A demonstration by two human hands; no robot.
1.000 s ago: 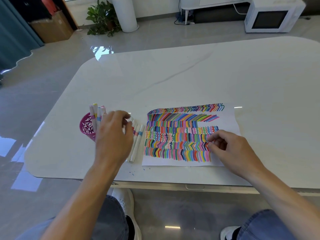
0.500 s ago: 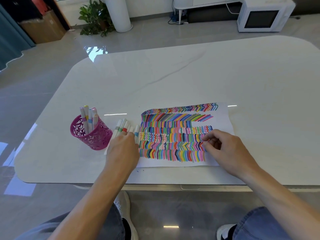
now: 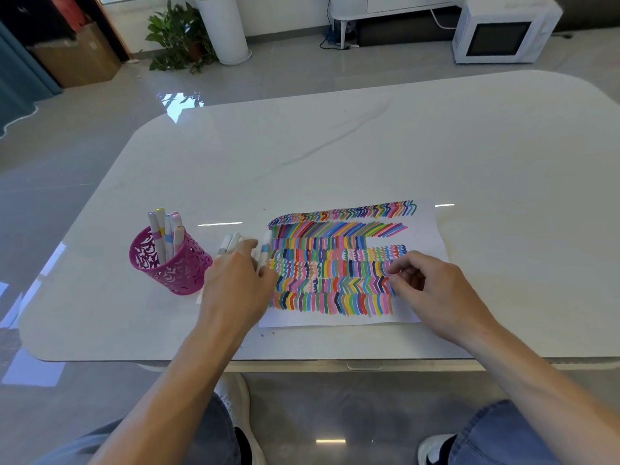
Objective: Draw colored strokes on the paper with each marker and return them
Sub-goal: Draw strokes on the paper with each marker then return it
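A white paper [image 3: 427, 229] filled with rows of colored strokes lies on the table near the front edge. Left of it several white markers [image 3: 229, 242] lie side by side. My left hand [image 3: 236, 285] covers most of them, fingers bent down onto the row; whether it grips one is hidden. A pink perforated cup [image 3: 174, 268] further left holds several upright markers [image 3: 164, 229]. My right hand [image 3: 432, 290] rests on the right part of the paper, fingers loosely curled, with no marker in it.
The white marble table [image 3: 335, 156] stretches far beyond the paper. Its front edge runs just below my wrists. On the floor behind stand a microwave [image 3: 503, 31], a potted plant [image 3: 177, 35] and a cardboard box [image 3: 77, 58].
My left hand moved from the cup to the row of loose markers, then slightly right toward the paper. My right hand stayed on the paper.
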